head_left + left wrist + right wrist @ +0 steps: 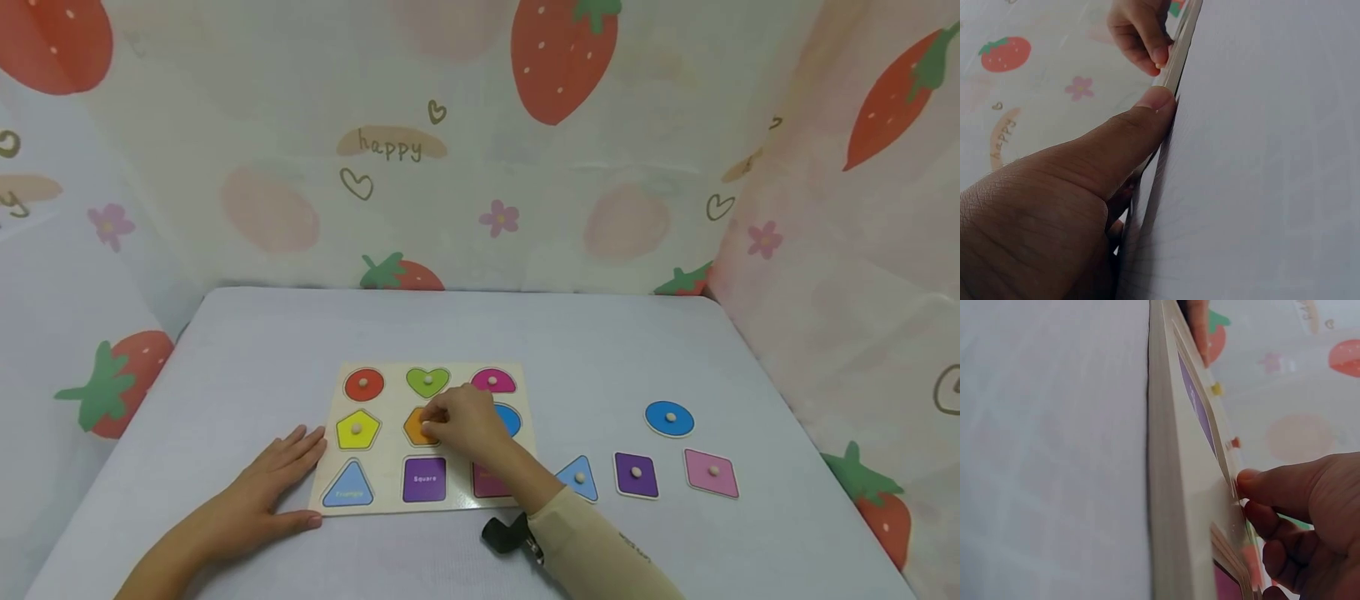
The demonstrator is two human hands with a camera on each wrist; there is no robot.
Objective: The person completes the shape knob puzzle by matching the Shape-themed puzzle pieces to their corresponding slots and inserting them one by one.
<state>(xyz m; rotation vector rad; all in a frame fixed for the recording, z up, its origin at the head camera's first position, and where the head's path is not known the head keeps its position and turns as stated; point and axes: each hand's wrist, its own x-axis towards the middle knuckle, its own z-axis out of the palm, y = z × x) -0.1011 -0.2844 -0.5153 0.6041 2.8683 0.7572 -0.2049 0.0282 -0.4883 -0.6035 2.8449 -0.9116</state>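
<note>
A pale wooden shape-puzzle board [392, 400] lies flat on the table. My right hand [468, 423] is over its middle, thumb and fingertips pinching the knob of the orange hexagon piece [413, 427], which sits at its slot; whether it is fully seated I cannot tell. My left hand [262, 492] lies beside the board's left edge, fingers extended, touching it with fingertips and thumb. Knobbed pieces on the board are the red circle [363, 384], green heart [427, 382], yellow pentagon [357, 429] and magenta semicircle [493, 381]. Knobless slots show a triangle [348, 487] and a square [424, 479].
Right of the board lie a blue oval piece [670, 419], a light blue triangle piece [579, 479], a purple square piece [636, 476] and a pink parallelogram piece [711, 473]. A strawberry-print cloth [525, 167] stands behind the white table [600, 350].
</note>
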